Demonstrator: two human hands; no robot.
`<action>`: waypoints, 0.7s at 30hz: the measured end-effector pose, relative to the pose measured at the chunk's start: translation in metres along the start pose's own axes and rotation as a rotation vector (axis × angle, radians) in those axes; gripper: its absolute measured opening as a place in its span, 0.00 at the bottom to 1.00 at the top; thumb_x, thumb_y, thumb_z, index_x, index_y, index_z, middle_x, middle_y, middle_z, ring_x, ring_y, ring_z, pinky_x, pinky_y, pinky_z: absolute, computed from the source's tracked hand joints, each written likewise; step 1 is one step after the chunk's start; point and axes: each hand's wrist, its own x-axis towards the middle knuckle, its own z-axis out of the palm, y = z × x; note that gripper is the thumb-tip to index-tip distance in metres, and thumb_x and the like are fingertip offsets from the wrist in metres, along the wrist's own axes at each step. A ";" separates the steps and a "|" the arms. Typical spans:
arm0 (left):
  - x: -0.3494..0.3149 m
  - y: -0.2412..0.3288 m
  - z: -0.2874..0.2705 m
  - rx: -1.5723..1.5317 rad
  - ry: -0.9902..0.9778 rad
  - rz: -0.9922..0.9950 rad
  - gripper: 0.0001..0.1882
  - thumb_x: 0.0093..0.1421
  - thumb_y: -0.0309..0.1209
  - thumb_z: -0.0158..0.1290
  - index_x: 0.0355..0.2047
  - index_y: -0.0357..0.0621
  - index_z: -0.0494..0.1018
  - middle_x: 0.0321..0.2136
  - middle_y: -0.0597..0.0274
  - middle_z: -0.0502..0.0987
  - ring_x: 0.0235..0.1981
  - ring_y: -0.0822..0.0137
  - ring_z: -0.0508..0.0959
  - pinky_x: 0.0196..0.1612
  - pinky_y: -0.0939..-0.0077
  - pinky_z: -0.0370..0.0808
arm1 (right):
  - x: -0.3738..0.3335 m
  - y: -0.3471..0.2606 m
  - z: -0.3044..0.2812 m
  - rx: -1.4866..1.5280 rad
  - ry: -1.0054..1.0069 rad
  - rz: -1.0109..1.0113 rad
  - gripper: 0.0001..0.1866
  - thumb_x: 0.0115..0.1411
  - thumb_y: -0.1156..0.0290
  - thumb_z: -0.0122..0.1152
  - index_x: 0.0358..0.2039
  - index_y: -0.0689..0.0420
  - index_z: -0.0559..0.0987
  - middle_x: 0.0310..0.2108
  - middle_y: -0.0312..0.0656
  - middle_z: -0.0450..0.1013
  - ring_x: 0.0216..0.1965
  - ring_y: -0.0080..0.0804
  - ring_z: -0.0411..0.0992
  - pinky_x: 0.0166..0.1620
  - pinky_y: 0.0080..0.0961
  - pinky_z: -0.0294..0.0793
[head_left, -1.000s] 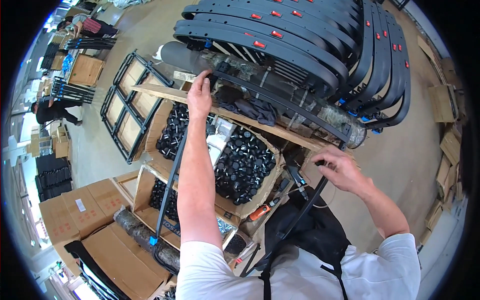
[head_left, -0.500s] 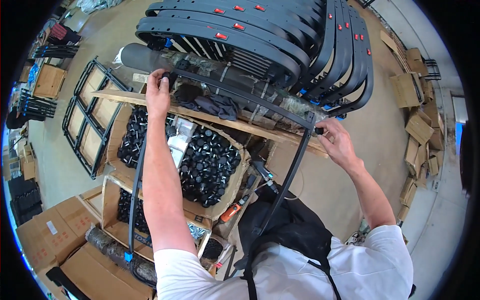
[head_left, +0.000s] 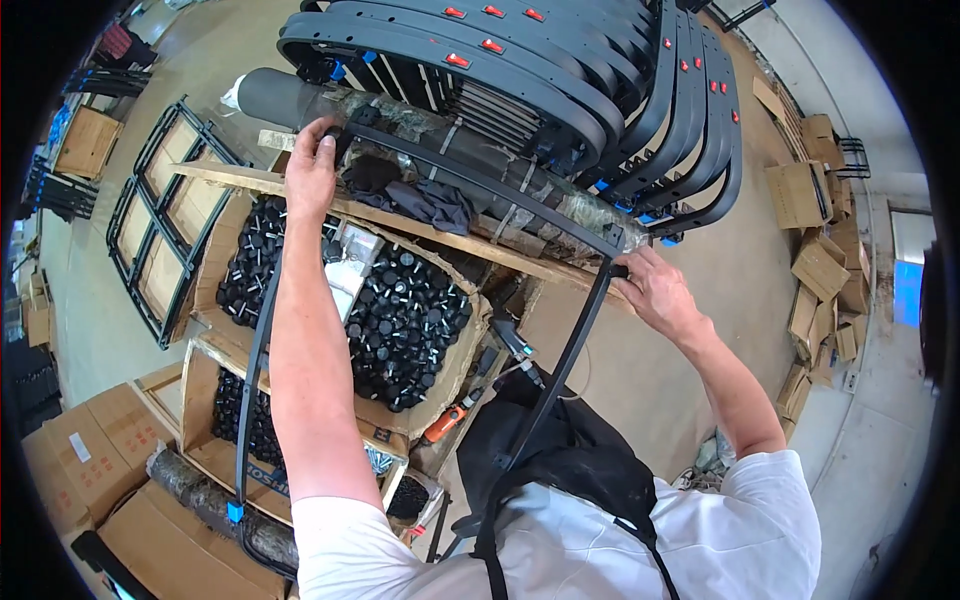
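Note:
A black metal tube frame (head_left: 480, 178) rests across the padded roll and the wooden plank, its side bars running down towards me. At its far left corner my left hand (head_left: 310, 180) is closed, thumb and fingers pinching a small dark knob mostly hidden by them. My right hand (head_left: 660, 295) pinches a black screw knob (head_left: 618, 271) against the frame's right corner. Below my left forearm, a cardboard box (head_left: 455, 385) holds many black knobs (head_left: 405, 320) with metal studs. A blue clip (head_left: 235, 511) sits on the frame's lower left bar.
Stacked black curved frames (head_left: 440, 50) with red tags stand beyond the padded roll (head_left: 270, 98). An orange-handled power tool (head_left: 445, 422) lies beside the knob box. A dark cloth (head_left: 425, 203) lies behind the plank (head_left: 500, 257). Cardboard boxes (head_left: 800, 195) line the right wall.
My right hand has closed in on the frame's right corner, and its knob now sits against the bar. My left hand stays at the far left corner. The view has shifted slightly.

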 end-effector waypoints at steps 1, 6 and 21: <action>0.001 -0.001 -0.002 0.003 -0.006 -0.031 0.14 0.72 0.33 0.53 0.55 0.45 0.80 0.54 0.54 0.81 0.56 0.61 0.79 0.62 0.68 0.72 | 0.003 -0.003 -0.002 -0.089 -0.038 0.038 0.14 0.64 0.68 0.66 0.50 0.55 0.80 0.44 0.44 0.78 0.41 0.46 0.81 0.42 0.39 0.82; 0.000 0.008 0.005 0.185 -0.004 -0.033 0.16 0.72 0.36 0.55 0.56 0.46 0.79 0.54 0.55 0.81 0.55 0.60 0.79 0.61 0.68 0.73 | 0.010 -0.008 0.001 -0.172 -0.003 0.059 0.17 0.69 0.58 0.62 0.52 0.54 0.77 0.31 0.47 0.80 0.34 0.48 0.81 0.39 0.45 0.80; 0.003 0.003 -0.002 0.237 0.020 0.003 0.16 0.73 0.39 0.53 0.56 0.51 0.80 0.54 0.56 0.81 0.57 0.60 0.79 0.62 0.68 0.72 | 0.024 -0.017 -0.009 -0.431 -0.230 0.196 0.28 0.65 0.47 0.64 0.50 0.61 0.74 0.26 0.53 0.80 0.32 0.57 0.81 0.37 0.51 0.80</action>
